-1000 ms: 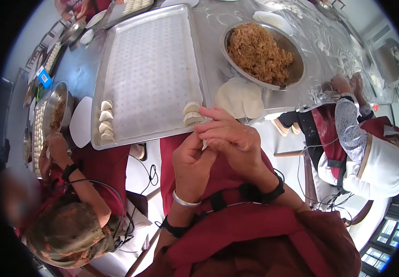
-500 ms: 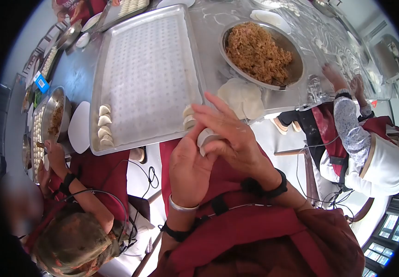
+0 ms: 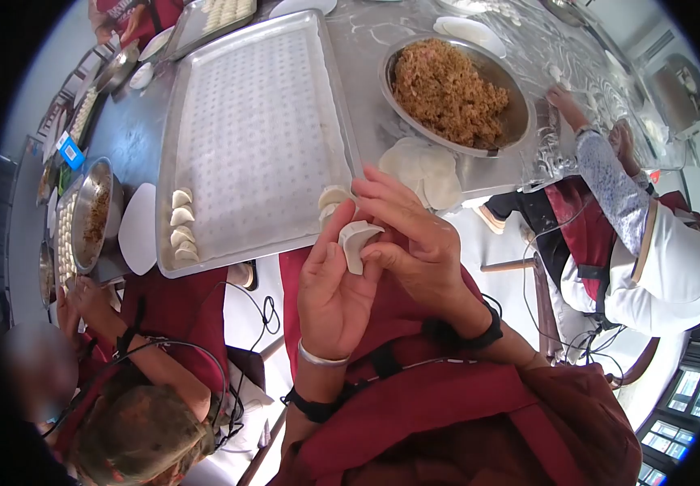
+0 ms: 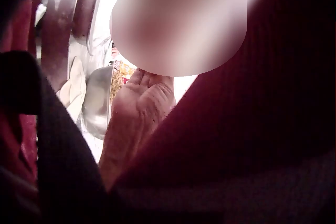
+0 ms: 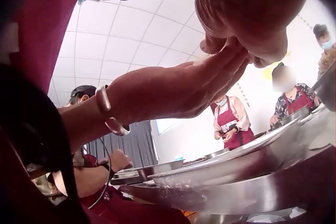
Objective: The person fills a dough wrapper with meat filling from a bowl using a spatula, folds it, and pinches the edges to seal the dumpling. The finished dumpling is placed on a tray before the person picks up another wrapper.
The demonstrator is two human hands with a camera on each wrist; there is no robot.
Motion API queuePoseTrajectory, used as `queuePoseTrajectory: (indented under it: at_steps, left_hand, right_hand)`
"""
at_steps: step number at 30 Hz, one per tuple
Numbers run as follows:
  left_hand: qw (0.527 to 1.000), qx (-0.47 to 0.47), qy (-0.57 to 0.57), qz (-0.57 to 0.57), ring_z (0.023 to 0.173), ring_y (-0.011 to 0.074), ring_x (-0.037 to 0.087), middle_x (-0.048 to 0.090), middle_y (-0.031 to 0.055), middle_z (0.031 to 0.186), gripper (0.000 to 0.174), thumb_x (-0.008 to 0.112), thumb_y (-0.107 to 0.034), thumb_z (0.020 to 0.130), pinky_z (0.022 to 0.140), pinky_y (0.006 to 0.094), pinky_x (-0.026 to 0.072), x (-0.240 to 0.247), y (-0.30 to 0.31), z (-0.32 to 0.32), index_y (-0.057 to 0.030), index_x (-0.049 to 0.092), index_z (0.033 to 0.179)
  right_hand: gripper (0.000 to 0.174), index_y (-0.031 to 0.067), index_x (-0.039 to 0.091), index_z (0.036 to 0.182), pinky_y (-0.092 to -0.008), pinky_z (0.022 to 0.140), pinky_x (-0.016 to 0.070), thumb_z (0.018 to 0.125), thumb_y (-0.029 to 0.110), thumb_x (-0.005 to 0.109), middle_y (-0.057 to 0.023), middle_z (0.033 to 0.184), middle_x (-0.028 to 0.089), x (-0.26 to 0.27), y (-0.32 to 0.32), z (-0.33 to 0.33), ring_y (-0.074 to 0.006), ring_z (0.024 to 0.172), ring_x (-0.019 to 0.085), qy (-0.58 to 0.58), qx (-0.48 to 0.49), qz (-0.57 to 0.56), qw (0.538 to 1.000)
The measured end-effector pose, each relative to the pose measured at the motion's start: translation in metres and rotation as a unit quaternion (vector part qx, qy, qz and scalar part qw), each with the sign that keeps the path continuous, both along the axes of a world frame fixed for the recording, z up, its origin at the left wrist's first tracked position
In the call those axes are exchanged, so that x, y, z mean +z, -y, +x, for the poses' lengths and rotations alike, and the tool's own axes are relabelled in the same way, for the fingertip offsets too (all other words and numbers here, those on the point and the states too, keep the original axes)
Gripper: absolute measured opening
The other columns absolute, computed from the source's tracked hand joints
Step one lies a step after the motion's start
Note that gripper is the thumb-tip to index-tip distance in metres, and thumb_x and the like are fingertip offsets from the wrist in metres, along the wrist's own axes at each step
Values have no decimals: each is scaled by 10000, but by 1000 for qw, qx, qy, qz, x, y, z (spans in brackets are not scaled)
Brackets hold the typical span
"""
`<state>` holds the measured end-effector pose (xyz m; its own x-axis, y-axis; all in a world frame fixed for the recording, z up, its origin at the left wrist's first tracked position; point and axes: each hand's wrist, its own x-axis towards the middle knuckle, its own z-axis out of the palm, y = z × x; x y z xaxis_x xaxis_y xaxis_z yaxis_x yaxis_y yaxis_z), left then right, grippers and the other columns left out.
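Dumplings (image 3: 182,216) lie on the tray (image 3: 240,256), left of the bowl (image 3: 520,117).

Seven dumplings (image 3: 356,240) nearby

One large tray (image 3: 261,146) carries six: four by its left edge, two by its near right corner. One left hand (image 3: 329,296) and one right hand (image 3: 419,247) hold the seventh. Two metal bowls (image 3: 521,121) contain brown filling (image 3: 451,93). Also one wrapper stack (image 3: 420,172), its layers hard to count, one blue card (image 3: 70,151) and one silver bracelet (image 3: 323,359). Dumplings on farther trays (image 3: 186,34) are too small to count.
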<state>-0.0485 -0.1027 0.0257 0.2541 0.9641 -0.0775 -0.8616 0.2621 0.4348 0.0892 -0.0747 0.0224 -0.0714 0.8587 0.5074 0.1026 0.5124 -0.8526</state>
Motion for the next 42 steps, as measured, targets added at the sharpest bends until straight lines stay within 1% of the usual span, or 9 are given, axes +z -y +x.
queuePoseTrajectory:
  at_steps: [9,18,22,25,28,30,33,36,42]
  left_hand:
    - [999,-3,32,-16,1326,218,464,405,115,1479,498,455,-102,1026,1156,424,359,0,4,4,46,305,1477]
    - [999,-21,23,14,1394,235,377,352,119,1528,595,474,-290,1020,1176,433,302,-2,6,-6,67,311,1467]
    - [999,-27,17,-7,1408,243,356,351,125,1525,631,478,-325,1016,1188,437,273,4,6,-2,80,303,1466]
    - [998,-41,38,9,1400,258,358,392,140,1496,567,373,-355,1057,1194,447,258,1,7,-4,62,364,1442]
    - [998,-48,26,1,1397,254,375,394,140,1495,618,462,-324,1026,1191,449,262,0,7,-7,78,303,1468]
    - [998,-52,19,-4,1385,256,389,408,144,1483,595,459,-321,1030,1185,456,272,-1,8,-12,73,327,1455]
    - [998,-62,18,-13,1368,255,409,421,147,1470,550,455,-316,1035,1170,466,300,-2,10,-14,62,373,1426]
    - [997,-77,2,-9,1357,249,421,432,141,1462,508,455,-306,1037,1152,470,333,3,11,-14,51,410,1395]
    - [996,-81,4,-30,1327,250,456,450,128,1446,452,454,-282,1041,1125,467,381,-4,12,-14,39,450,1359]
  right_hand:
    - [133,25,717,922,-374,922,520,794,-1,739,-91,1000,733,-2,-1,-3,-333,1171,618,-53,-21,17,998]
    - [205,32,722,961,-388,938,526,761,12,761,-110,1038,732,13,-2,0,-344,1152,631,1,-9,9,1000]
    - [216,36,721,972,-385,931,530,761,11,762,-112,1038,733,0,-6,7,-349,1168,622,-9,38,59,997]
    - [199,34,722,961,-380,920,535,768,5,754,-113,1038,732,-2,-6,10,-352,1182,613,-7,47,55,997]
    - [168,33,720,938,-375,909,539,775,3,746,-106,1033,733,0,-6,10,-353,1190,609,-10,61,30,998]
    - [146,34,718,922,-371,903,541,781,5,742,-93,1026,735,8,-4,9,-356,1189,609,-4,66,7,998]
    - [192,24,731,926,-449,979,499,744,68,769,-103,1006,739,10,-4,12,-381,1209,595,21,103,17,994]
    - [195,46,737,923,-463,1006,479,732,68,771,-85,993,743,7,-8,20,-378,1223,586,59,143,70,985]
    - [143,59,725,868,-494,1049,437,730,55,761,-63,976,746,7,-8,24,-344,1227,592,88,131,64,985]
